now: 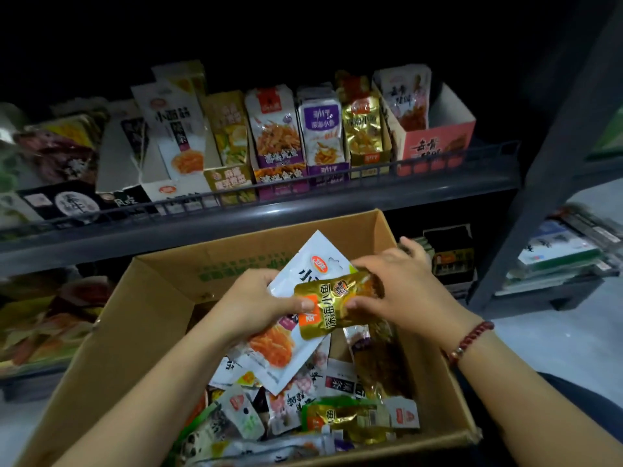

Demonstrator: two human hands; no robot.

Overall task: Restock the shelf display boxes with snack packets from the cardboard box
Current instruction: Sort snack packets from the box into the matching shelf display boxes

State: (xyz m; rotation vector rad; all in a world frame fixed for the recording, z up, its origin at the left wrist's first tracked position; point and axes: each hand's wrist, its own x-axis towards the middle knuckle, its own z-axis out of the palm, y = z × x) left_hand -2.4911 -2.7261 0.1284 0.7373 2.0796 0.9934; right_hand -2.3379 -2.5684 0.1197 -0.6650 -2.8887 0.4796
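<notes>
Two hands over a cardboard box (pixel 141 318) of snack packets: left hand (pixel 259 298) grips a white packet (pixel 290 332), right hand (pixel 394 284) pinches a gold fish-snack packet (pixel 333 308) beneath shelf display boxes (pixel 435 146).

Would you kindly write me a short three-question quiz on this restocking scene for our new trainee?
1. True or false: the cardboard box is empty.
2. Which wrist wears the red bead bracelet?
3. The gold snack packet is held by: A) left hand only, B) right hand only, C) both.

Key: 1 false, it holds many packets. 2 the right. 3 C; the left hand also holds a white snack packet.
</notes>
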